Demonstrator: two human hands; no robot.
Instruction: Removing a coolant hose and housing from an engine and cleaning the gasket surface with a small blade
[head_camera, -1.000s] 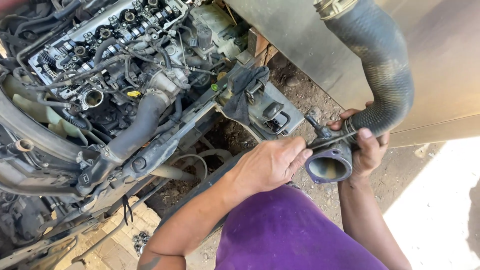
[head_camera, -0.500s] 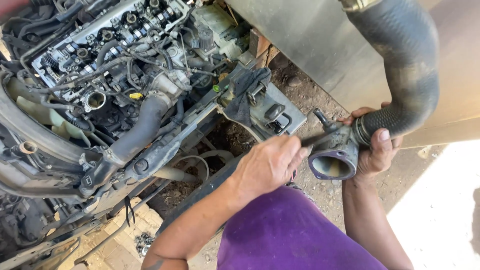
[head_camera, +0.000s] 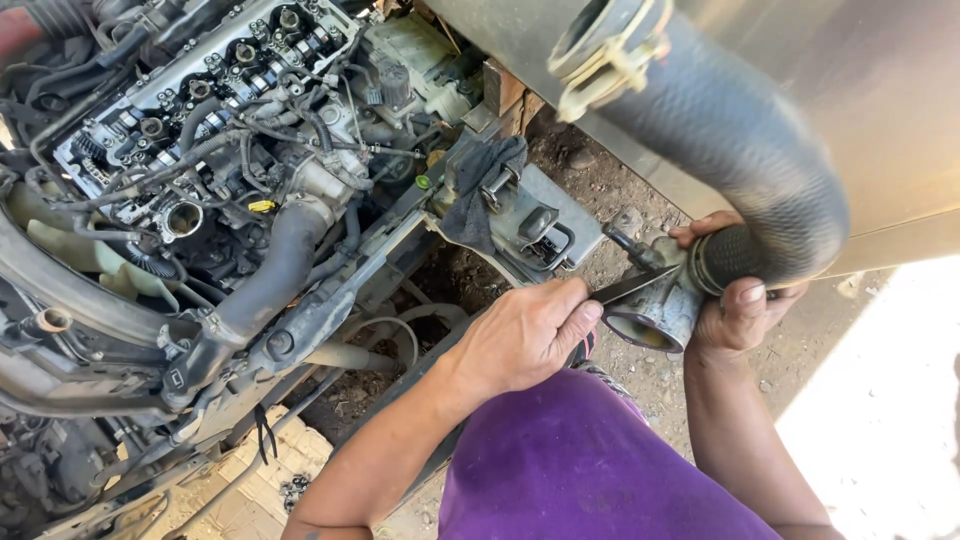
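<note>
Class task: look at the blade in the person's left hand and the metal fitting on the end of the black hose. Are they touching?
Touching. The head view shows the blade, held by the left hand, with its tip resting against the rim of the metal fitting, with no gap between them.

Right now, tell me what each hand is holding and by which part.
Left hand grips a thin dark tool by its handle end, tip against the metal fitting. Right hand holds the black rubber hose where it joins that fitting.

hose (head_camera: 740, 150) — black, ribbed | fitting (head_camera: 660, 305) — grey metal | trousers (head_camera: 590, 470) purple | rag (head_camera: 480, 190) dark grey
</note>
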